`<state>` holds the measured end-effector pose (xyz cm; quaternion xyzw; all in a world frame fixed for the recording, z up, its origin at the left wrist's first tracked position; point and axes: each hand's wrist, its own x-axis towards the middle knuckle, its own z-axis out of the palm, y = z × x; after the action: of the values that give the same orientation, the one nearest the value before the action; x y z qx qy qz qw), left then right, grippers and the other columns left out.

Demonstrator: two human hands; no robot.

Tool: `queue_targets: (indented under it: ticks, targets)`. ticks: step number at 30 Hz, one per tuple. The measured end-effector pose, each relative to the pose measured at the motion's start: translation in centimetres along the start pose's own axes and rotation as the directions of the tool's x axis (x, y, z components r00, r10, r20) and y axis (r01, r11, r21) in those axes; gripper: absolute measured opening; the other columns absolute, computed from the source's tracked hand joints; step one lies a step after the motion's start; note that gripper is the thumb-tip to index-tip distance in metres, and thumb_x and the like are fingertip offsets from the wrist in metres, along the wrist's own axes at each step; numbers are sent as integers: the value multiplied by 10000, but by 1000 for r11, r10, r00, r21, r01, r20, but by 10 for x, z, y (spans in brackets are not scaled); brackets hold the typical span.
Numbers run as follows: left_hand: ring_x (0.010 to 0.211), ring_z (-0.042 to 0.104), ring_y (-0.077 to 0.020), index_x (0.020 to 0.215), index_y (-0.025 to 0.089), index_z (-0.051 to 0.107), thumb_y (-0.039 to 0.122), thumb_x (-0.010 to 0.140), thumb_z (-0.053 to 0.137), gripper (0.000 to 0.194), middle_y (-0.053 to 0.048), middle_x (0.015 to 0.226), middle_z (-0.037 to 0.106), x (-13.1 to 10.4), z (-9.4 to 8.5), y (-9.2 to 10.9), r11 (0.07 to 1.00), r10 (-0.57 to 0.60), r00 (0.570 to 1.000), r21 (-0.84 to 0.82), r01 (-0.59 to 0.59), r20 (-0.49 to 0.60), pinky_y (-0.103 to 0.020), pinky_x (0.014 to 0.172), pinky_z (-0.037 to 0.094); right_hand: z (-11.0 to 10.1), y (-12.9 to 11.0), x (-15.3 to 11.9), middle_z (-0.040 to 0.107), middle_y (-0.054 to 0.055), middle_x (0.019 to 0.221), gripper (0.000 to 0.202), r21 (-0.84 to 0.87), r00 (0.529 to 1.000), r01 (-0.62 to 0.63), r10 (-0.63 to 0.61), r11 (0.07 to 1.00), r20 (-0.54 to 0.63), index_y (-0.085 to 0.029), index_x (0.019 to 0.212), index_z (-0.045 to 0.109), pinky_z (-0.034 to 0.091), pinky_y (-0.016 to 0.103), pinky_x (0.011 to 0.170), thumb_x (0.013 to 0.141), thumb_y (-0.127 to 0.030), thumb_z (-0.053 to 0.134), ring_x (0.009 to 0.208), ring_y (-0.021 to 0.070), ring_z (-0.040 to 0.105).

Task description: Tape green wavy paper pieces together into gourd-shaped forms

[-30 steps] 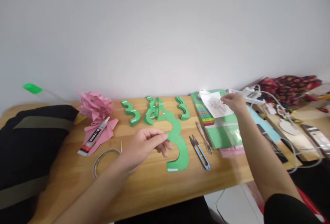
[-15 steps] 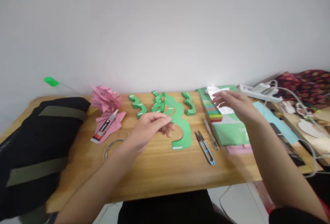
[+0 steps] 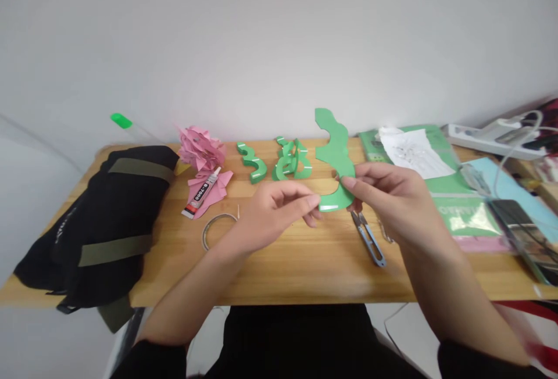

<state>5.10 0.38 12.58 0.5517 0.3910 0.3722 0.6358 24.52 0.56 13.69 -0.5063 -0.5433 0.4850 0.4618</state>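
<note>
My right hand [image 3: 387, 196] pinches a wavy green paper cutout [image 3: 337, 155] between thumb and fingers, holding it up over the table. A white strip runs along the cutout's lower end. Beside that end is my left hand [image 3: 285, 207], its thumb and curled fingers drawn together. Whether the left fingertips grip the paper's edge or anything small, I cannot make out. Behind the hands stand a folded wavy green paper piece [image 3: 253, 164] and a looped green paper piece [image 3: 292, 161], both with white strips. Blue-handled thread snips [image 3: 369, 240] lie below my right hand.
To the left are a black bag [image 3: 117, 204], a pink paper flower [image 3: 201, 147], a glue tube [image 3: 201, 193] and a ring [image 3: 209, 228]. Crumpled white paper [image 3: 416, 152], a green packet [image 3: 462, 213], a phone [image 3: 518, 233] and a power strip [image 3: 492, 138] lie rightward.
My right hand has come from the white paper to the green cutout and taken hold of it. The cutout is now raised. My left hand stays near its end; the view has shifted.
</note>
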Motion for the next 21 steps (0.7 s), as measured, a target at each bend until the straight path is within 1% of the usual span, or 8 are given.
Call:
queue_targets:
  ticks: [3,7,9,12,15,16,18,21]
  targets:
    - [628,648,-107,707,157,648,225,836,602,152,6,649,672,-2,2,2,1000,4,1000,26,-4,9,-231,658,535,-1,1,-2,592,-29,512,213,31,998,5,-7,1000,61,-184,693,676,463,186,408,738,-374,761,446,82,548]
    - [612,625,-94,698,159,628,219,850,584,169,20,641,646,1,2,3,998,35,998,62,-32,-45,-221,652,519,-3,1,-4,665,10,581,242,62,961,-30,12,998,275,-171,656,687,464,183,429,764,-381,740,472,79,561]
    - [612,619,-90,699,161,617,220,865,570,183,24,633,631,2,3,2,995,51,997,89,-47,-52,-215,650,510,-4,1,-6,686,16,614,219,71,950,-39,14,997,312,-171,669,700,468,182,443,777,-359,731,481,75,562]
    - [643,631,-104,776,176,613,262,870,590,129,21,676,640,1,5,0,983,96,988,169,-75,-118,-221,647,503,-2,1,-10,691,11,625,177,68,962,-27,7,997,271,-179,692,710,474,184,471,803,-317,711,502,75,566]
    - [720,640,-124,834,203,611,271,865,613,75,3,794,676,-2,9,-1,914,253,942,373,-158,-222,-247,693,502,1,1,-14,695,15,639,165,2,980,38,-38,999,196,-186,696,710,480,206,495,796,-316,719,534,92,577]
    - [738,635,-127,828,209,617,259,875,600,71,0,812,682,-3,11,-1,870,317,923,455,-190,-220,-255,714,499,2,1,-16,694,16,640,163,-36,984,68,-61,997,169,-188,700,711,482,216,504,795,-320,720,548,101,584]
    - [757,627,-132,817,214,640,241,903,559,121,-2,816,697,-5,13,1,776,411,897,579,-251,-161,-270,748,492,4,2,-19,693,15,647,149,-112,986,118,-103,987,130,-195,727,717,484,232,525,806,-321,709,579,116,602]
    - [797,645,-139,867,211,675,266,914,563,133,-1,829,724,-7,15,2,720,449,889,627,-298,-93,-271,776,496,5,3,-23,689,1,660,109,-171,979,180,-161,969,122,-211,776,717,484,240,550,830,-299,684,605,122,611]
